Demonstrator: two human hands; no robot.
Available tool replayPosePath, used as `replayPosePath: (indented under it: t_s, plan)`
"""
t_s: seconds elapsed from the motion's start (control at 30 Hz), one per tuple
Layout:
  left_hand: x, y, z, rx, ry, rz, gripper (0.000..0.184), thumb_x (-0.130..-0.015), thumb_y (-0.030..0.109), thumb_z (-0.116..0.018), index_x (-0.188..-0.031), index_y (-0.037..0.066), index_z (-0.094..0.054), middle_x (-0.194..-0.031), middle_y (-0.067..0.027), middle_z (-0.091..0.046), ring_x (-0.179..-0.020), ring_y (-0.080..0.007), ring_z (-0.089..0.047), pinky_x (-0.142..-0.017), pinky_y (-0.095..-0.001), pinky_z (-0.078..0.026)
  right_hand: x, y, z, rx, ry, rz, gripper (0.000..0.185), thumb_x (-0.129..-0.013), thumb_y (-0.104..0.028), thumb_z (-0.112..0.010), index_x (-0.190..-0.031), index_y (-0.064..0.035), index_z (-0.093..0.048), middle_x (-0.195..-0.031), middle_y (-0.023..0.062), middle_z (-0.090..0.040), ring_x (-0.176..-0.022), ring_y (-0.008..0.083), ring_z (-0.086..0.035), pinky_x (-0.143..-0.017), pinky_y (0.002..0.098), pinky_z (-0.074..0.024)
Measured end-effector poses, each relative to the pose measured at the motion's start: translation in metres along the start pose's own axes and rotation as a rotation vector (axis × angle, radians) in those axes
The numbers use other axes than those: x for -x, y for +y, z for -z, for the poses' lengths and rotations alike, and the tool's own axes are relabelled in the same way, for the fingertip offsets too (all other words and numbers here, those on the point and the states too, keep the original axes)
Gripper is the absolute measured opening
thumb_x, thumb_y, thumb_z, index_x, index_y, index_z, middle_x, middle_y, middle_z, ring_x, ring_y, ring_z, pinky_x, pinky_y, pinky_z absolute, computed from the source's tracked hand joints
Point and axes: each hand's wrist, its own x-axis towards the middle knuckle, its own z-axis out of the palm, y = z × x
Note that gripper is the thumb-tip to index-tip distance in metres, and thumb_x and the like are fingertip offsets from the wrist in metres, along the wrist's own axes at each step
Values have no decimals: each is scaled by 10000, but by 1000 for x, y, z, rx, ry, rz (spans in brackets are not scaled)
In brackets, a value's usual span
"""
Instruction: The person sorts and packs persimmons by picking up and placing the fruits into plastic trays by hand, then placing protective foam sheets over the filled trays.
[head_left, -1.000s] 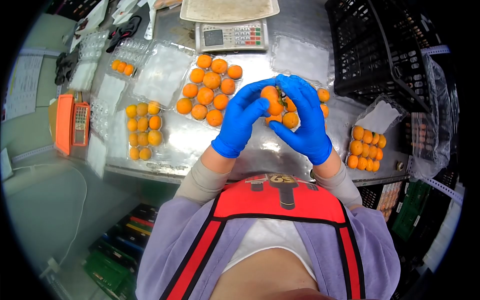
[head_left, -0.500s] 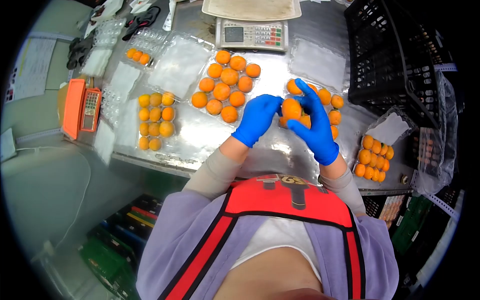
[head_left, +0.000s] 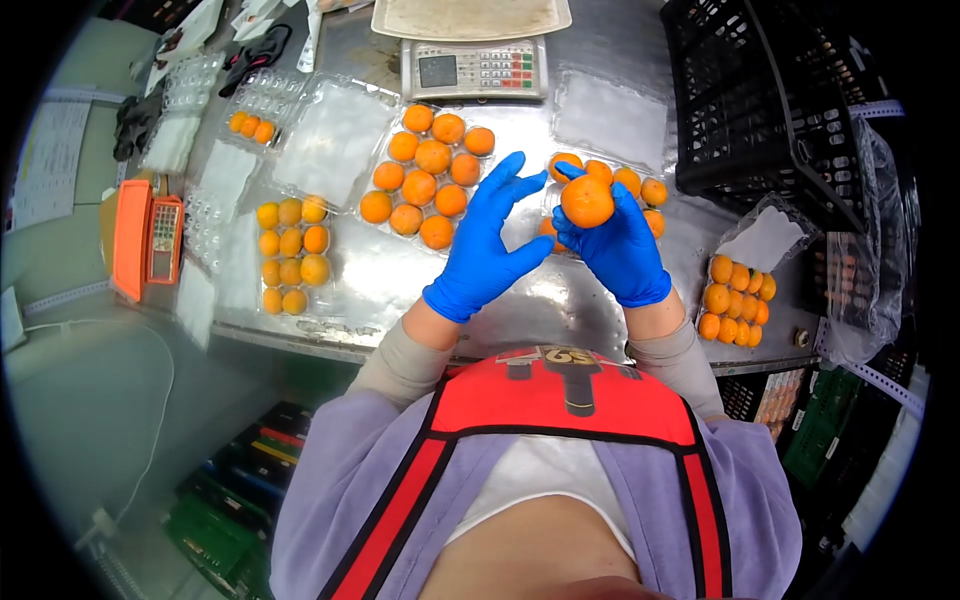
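My right hand [head_left: 622, 258], in a blue glove, holds a mandarin [head_left: 587, 202] up between thumb and fingers. Beneath and behind it sits a clear clamshell tray with several mandarins [head_left: 627, 181], partly hidden by the hand. Its lid [head_left: 610, 118] lies folded back toward the scale. To the left, my gloved left hand [head_left: 480, 250] is open, with thumb and fingers spread and nothing in it. Just beyond that hand stands another clear tray filled with mandarins [head_left: 419, 187], and its opened lid [head_left: 335, 140] lies to the left.
A weighing scale [head_left: 474, 68] stands at the back. On the right is a tall black crate [head_left: 770, 110], with a tray of smaller orange fruit [head_left: 733, 303] nearby. Another filled tray [head_left: 290, 243] and an orange scale [head_left: 132, 240] are on the left of the metal table [head_left: 400, 270].
My left hand has drawn away to the left and its fingers have spread. My right hand has turned, now holding the mandarin more in view. The whole view has shifted slightly.
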Motion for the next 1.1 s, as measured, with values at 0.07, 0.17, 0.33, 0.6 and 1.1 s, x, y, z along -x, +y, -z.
replayPosePath:
  t_s: [0.07, 0.17, 0.33, 0.6, 1.1]
  plan:
    - [-2, 4, 0, 57, -28, 9, 533, -721, 119, -724, -1213, 70, -525, -1355, -126, -420, -1229, -239, -421, -992, -378, -352, 0, 0, 4, -37, -106, -21, 587, -940, -441, -382, -1358, -31, -344, -1179, 79, -507, -1042, 180, -518, -927, 323, -395]
    - [-9, 15, -4, 171, -78, 13, 599, -726, 134, -732, -1268, 69, -486, -1319, -114, -459, -1210, -228, -445, -992, -373, -362, 4, 0, -8, 58, 4, -34, 578, -944, -431, -378, -1351, -21, -352, -1223, 82, -488, -1078, 183, -500, -948, 322, -387]
    - [-6, 11, -15, 178, -104, 6, 601, -718, 141, -746, -1253, 46, -491, -1195, -98, -545, -1116, -199, -519, -940, -329, -414, 7, 4, -11, 254, 89, 1, 554, -939, -406, -405, -1360, -49, -354, -1247, 84, -475, -1121, 177, -477, -959, 316, -379]
    - [1, 6, -13, 86, 140, 74, 576, -693, 183, -775, -1177, 17, -511, -1061, -97, -525, -996, -216, -561, -842, -311, -473, 1, 8, -8, 722, 106, 326, 550, -868, -180, -546, -1370, -67, -350, -1233, 124, -497, -1123, 172, -476, -924, 305, -399]
    - [8, -10, -17, -216, 202, -61, 592, -678, 143, -772, -1203, 46, -516, -1108, -94, -552, -975, -227, -544, -846, -328, -449, -2, 16, -17, 842, 144, 317, 585, -812, -81, -608, -1353, -90, -383, -1261, 65, -492, -1093, 168, -508, -884, 292, -425]
